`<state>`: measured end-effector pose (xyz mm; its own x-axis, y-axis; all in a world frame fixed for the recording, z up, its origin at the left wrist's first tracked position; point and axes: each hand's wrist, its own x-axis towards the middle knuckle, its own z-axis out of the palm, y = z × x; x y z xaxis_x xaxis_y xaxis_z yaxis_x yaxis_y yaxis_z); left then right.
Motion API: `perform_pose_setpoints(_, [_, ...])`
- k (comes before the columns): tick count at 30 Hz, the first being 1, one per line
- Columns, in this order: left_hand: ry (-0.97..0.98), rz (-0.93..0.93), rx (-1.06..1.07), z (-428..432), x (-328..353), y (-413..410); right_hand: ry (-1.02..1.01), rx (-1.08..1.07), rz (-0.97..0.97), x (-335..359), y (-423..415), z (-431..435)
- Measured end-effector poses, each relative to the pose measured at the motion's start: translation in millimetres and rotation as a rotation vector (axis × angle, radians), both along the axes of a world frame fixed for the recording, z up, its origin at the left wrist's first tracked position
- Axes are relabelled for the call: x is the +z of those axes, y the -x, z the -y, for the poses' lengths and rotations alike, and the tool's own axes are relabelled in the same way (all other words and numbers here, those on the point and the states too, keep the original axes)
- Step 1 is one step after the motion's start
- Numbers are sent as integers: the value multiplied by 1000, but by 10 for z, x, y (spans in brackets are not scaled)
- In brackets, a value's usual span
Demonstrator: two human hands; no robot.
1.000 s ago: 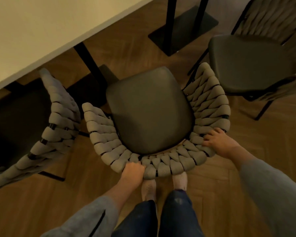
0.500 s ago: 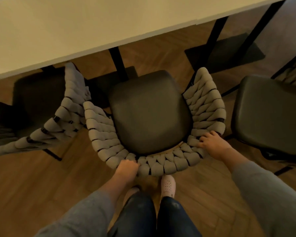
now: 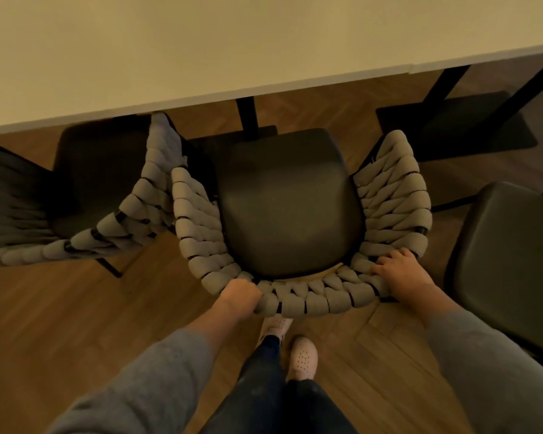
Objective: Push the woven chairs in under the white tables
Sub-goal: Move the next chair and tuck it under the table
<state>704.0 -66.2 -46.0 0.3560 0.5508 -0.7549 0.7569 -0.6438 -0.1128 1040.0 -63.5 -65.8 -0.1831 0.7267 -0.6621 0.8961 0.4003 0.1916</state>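
Woven chair (image 3: 290, 211) back gripped by left hand (image 3: 240, 294); right hand (image 3: 402, 274) seemingly curled over it

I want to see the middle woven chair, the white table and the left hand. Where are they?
Grey woven chair with dark seat (image 3: 289, 208): head view, middle of the seat cushion.
White table (image 3: 201, 51): head view, bare tabletop.
Left hand (image 3: 240, 294): head view, knuckles gripping the chair's woven back.

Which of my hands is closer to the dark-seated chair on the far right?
Right. The right hand grips the middle woven chair at its back's right corner, beside the dark-seated chair; the left hand grips the back's left corner, farther across.
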Motion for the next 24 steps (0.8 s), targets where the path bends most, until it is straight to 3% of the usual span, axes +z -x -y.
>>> perform_pose_setpoints(8, [-16,14,-70,-448,80,21,25,-11,36,97,40,-363])
perform_pose_setpoints(24, [-131,-14,71,-1348,-39,324,-9,-12,38,84,404,-1292])
